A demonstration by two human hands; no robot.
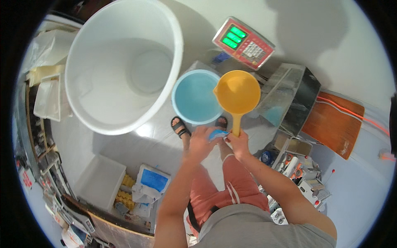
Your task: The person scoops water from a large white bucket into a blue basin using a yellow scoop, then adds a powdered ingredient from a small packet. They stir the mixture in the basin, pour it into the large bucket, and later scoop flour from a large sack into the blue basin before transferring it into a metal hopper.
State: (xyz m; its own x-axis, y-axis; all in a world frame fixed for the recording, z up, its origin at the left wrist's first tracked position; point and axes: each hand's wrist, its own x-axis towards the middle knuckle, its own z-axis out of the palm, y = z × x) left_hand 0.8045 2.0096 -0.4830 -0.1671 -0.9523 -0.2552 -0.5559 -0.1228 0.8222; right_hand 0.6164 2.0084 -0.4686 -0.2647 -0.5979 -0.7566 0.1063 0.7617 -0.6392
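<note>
My right hand (239,145) is wrapped round the handle of a yellow water dipper (238,91) with a small pouring lip. The dipper's bowl is held out over the right rim of a round light-blue basin (194,99). My left hand (201,144) grips a small blue, thin, bent piece (218,134), whose kind I cannot make out. Its right end reaches the fingers of my right hand, beside the dipper's handle. Both hands are in front of the basin's near side.
A large white tub (120,70) stands left of the basin. Behind is a scale display (244,43) with lit green digits. At right are a metal box (285,99) and an orange-brown board (337,124). A white bin (99,182) and a shelf lie lower left.
</note>
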